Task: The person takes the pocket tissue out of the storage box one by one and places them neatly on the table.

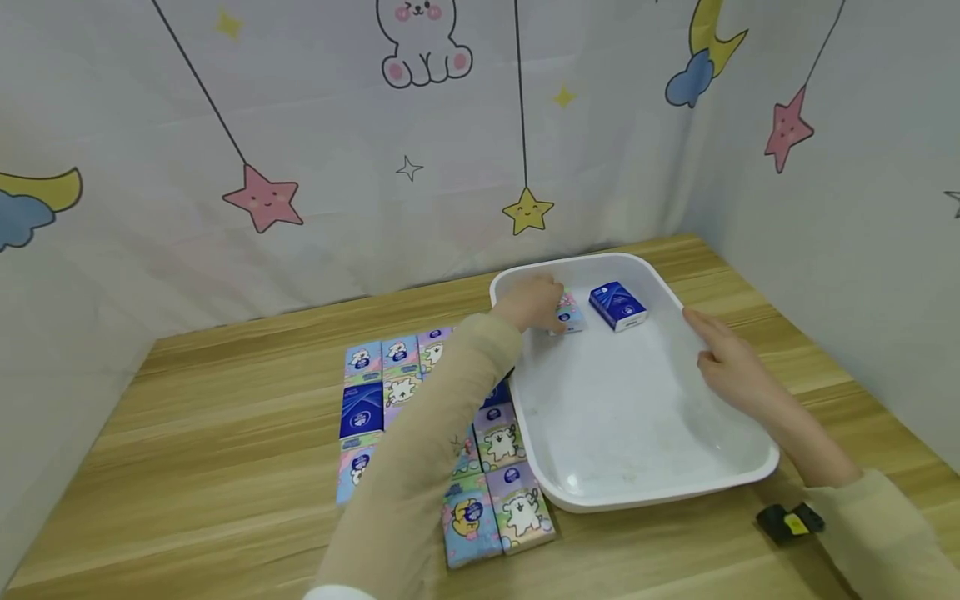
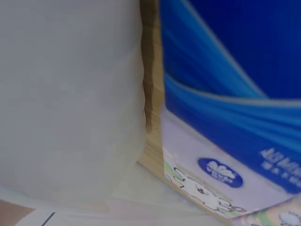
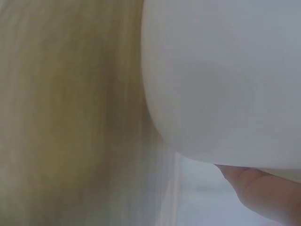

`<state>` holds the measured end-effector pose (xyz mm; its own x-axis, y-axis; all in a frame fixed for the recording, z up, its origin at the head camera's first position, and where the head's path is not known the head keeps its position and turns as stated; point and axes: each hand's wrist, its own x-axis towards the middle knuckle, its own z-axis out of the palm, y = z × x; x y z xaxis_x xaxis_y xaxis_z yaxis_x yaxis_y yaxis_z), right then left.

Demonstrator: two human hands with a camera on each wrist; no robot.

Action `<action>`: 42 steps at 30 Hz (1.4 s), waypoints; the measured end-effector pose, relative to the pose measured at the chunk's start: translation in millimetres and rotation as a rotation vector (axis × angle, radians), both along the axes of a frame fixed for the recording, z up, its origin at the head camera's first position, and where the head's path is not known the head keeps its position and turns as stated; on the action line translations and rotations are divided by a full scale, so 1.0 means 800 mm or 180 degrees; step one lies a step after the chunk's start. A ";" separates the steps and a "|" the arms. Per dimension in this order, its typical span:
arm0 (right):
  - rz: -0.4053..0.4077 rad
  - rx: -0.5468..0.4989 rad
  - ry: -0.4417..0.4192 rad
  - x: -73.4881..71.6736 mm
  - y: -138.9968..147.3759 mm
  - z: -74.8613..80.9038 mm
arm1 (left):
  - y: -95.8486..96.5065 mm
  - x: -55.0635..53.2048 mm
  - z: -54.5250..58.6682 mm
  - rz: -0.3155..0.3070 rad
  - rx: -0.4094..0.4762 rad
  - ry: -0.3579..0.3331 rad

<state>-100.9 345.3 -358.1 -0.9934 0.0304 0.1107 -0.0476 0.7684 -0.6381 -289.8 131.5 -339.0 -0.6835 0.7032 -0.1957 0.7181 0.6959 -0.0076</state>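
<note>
My left hand reaches into the far left corner of a white plastic tray. Its fingers and thumb hold a pastel tissue pack, partly hidden by the hand. Just right of that pack, a dark blue tissue pack lies in the tray. My right hand grips the tray's right rim; one of its fingers shows against the tray wall in the right wrist view. The left wrist view shows a blue tissue pack close up beside the tray's outer wall.
Rows of tissue packs lie on the wooden table left of the tray, partly behind my left sleeve. A small black object with a yellow label is near my right sleeve. A patterned curtain hangs behind the table.
</note>
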 end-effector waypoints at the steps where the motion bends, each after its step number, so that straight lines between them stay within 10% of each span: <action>1: 0.0002 0.0006 0.0008 0.000 0.000 0.000 | 0.000 0.000 -0.001 -0.0005 -0.0006 0.0004; 22: -0.0013 -0.0017 -0.0097 -0.002 -0.003 0.002 | -0.011 0.013 0.001 0.0226 0.0307 -0.0262; 42: -0.0002 -0.0016 0.0008 0.001 -0.003 0.000 | -0.040 0.089 0.050 -0.0071 0.0707 -0.0043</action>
